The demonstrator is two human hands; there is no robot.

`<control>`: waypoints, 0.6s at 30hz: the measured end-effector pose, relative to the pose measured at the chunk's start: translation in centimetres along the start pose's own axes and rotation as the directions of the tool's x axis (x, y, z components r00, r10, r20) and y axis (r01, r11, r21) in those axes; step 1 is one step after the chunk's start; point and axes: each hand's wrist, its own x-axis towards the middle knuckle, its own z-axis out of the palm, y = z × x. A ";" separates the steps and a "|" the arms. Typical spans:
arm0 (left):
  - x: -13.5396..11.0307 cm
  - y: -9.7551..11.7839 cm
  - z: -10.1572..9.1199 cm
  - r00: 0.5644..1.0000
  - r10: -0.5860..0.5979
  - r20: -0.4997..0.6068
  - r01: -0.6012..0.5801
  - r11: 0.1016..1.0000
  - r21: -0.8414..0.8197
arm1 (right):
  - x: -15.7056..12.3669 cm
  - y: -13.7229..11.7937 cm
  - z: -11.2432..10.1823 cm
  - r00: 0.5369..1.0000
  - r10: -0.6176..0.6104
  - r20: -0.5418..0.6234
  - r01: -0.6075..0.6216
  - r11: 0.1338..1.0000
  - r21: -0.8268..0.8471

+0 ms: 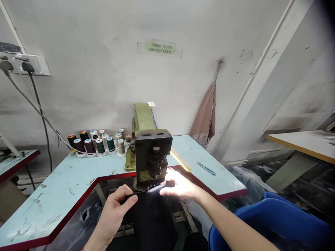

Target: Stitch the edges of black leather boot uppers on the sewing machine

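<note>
A green sewing machine (144,116) with a black front cover stands in the middle. Below its needle area hangs a piece of black fabric (154,219), its upper edge up against the machine and brightly lit at one spot. My left hand (116,209) pinches that edge left of the needle area, thumb pointing right and fingers curled behind. On the other side, close under the machine's head, my right hand (180,184) has the edge between thumb and fingers. Some of its fingertips are hidden behind the machine and the cloth.
Several thread spools (101,146) stand left of the machine on the light-blue table (65,184). Blue-handled thread snips (206,168) lie to the right, near a lit lamp strip (180,159). A blue bin (272,216) sits at lower right. A brown cloth (205,115) hangs on the wall.
</note>
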 end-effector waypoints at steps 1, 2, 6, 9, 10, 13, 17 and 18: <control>-0.2 -0.2 -0.2 1.000 -0.022 -0.005 0.022 0.999 -0.028 | -0.1 0.2 0.0 1.000 0.006 0.004 -0.006 1.000 0.020; -0.3 -0.5 -0.5 0.999 -0.043 -0.015 0.042 0.998 -0.053 | -0.1 0.2 0.2 1.000 0.009 0.002 -0.009 0.999 0.046; -0.8 -1.4 -1.2 0.994 -0.093 -0.061 0.087 0.992 -0.097 | -0.2 0.0 1.4 0.999 0.006 -0.042 0.000 0.991 0.136; -0.7 -1.4 -1.5 0.993 -0.107 -0.051 0.103 0.992 -0.074 | -0.3 -0.3 2.1 0.997 0.004 -0.071 0.005 0.991 0.134; -0.6 -1.3 -1.6 0.993 -0.102 -0.051 0.100 0.994 -0.041 | -0.3 -0.5 2.3 0.997 0.008 -0.081 0.002 0.992 0.125; -0.4 -0.7 -1.6 0.998 -0.021 -0.058 0.031 0.984 0.175 | -0.4 -0.8 2.5 0.992 0.020 -0.125 -0.008 0.996 0.094; -0.5 0.1 -0.2 0.992 0.118 -0.037 -0.092 0.906 0.412 | -0.3 -0.6 1.9 0.993 -0.015 -0.120 0.022 0.998 0.054; -0.6 0.2 0.5 0.990 0.132 -0.040 -0.104 0.901 0.421 | -0.3 -0.5 1.6 0.993 -0.028 -0.112 0.033 0.999 0.039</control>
